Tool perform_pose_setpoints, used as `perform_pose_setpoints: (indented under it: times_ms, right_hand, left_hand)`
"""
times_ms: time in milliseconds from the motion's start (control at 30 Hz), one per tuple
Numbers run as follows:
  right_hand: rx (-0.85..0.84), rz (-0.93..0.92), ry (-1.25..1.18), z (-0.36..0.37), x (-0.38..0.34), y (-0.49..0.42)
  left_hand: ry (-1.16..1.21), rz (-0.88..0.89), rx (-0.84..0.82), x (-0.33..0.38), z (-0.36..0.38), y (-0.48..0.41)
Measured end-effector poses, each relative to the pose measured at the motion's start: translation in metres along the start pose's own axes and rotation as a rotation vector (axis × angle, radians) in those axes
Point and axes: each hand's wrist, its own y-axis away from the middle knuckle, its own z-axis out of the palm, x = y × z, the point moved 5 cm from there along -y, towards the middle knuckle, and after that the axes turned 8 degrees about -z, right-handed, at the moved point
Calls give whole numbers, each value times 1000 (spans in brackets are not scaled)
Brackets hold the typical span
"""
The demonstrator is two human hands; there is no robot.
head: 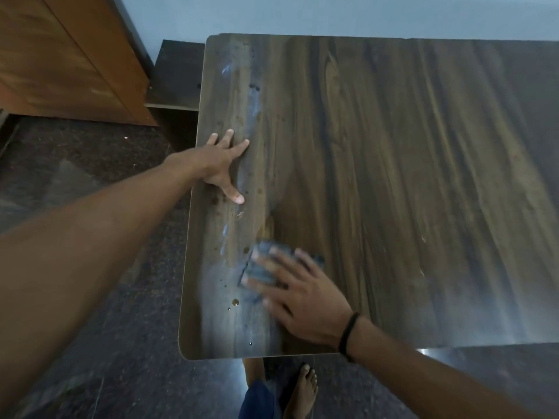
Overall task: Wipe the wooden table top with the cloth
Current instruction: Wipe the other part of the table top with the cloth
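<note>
The table [393, 176] is filling the view from the centre out to 3 o'clock, its wood grain dark and streaked, with a pale wet smear running down its left part. The dark speckled floor [90, 267] is lying from 7 to 9 o'clock, and a brown cabinet [60, 55] is standing at 10 o'clock against the pale wall [302, 13] at 12.

I am laying my left hand [217, 163] flat on the table near its left edge, at 9 o'clock from the table's middle, fingers straight and spread wide, holding nothing. I am pressing my right hand [305, 300] down at 6 o'clock from the left one, fingers straight and spread over the cloth [263, 264]; the hand is blurring.

The cloth is lying folded, grey-blue, on the table's near left part, under my right fingertips. My bare foot [302, 391] is showing at 6 o'clock below the table's near edge. A black band [348, 335] is circling my right wrist. Small drops [235, 302] are sitting at 7 o'clock from the cloth.
</note>
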Motion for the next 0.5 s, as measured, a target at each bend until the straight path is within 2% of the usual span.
perform_pose_setpoints:
  times_ms: [67, 100, 233, 267, 333, 400, 433, 500]
  right_hand:
    - [-45, -156, -10, 3, 1, 14]
    - [-46, -146, 13, -4, 16, 4]
    - [2, 268, -58, -27, 60, -33]
    - [24, 262, -57, -22, 52, -30]
    - [-34, 70, -29, -13, 36, -14]
    - [-76, -36, 1, -22, 61, -21]
    - [-67, 11, 19, -32, 81, -37]
    - [-14, 280, -40, -52, 118, -71]
  left_hand:
    - [-23, -5, -18, -1, 3, -1]
    - [-31, -8, -11, 0, 4, -1]
    - [-6, -14, -12, 0, 6, 0]
    - [-4, -10, -10, 0, 7, 0]
    - [-3, -11, -10, 0, 9, 0]
    - [28, -22, 3, -1, 8, 1]
    - [41, -28, 5, -1, 7, 1]
    - [54, -39, -12, -1, 6, 2]
